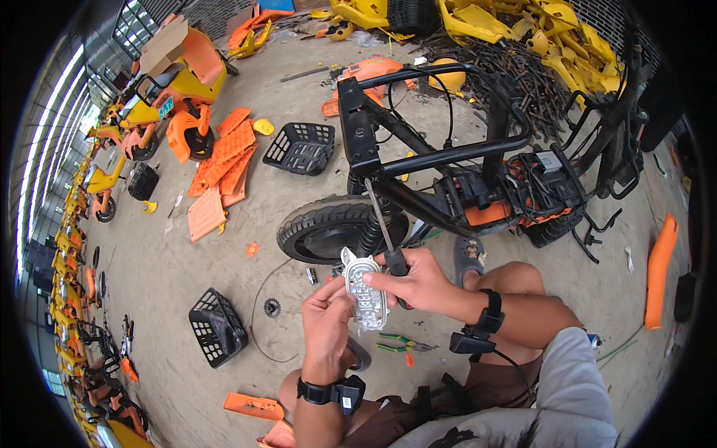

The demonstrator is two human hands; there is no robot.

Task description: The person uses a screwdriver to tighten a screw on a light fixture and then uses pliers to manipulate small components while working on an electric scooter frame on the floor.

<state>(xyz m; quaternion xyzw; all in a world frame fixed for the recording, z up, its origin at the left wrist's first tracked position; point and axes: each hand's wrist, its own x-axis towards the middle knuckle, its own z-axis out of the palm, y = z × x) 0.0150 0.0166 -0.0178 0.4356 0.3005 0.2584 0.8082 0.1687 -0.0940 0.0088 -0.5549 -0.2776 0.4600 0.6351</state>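
Note:
My left hand [326,322] holds a clear, silvery lamp unit [364,290] by its left edge, upright in front of me. My right hand [418,282] grips a screwdriver [385,228] by its black handle, shaft pointing up and left, while its fingers also press on the lamp's right side. Both wrists carry black bands with small devices. Just beyond the hands lies a stripped black scooter frame [448,160] with its rear wheel [328,224] on the concrete floor.
A black basket [216,327] lies at my left, another [301,148] farther off. Orange panels [224,160] are stacked on the floor. Green-handled pliers [399,345] lie by my knee. Yellow body parts [523,30] and scrap rods pile up behind; scooters line the left.

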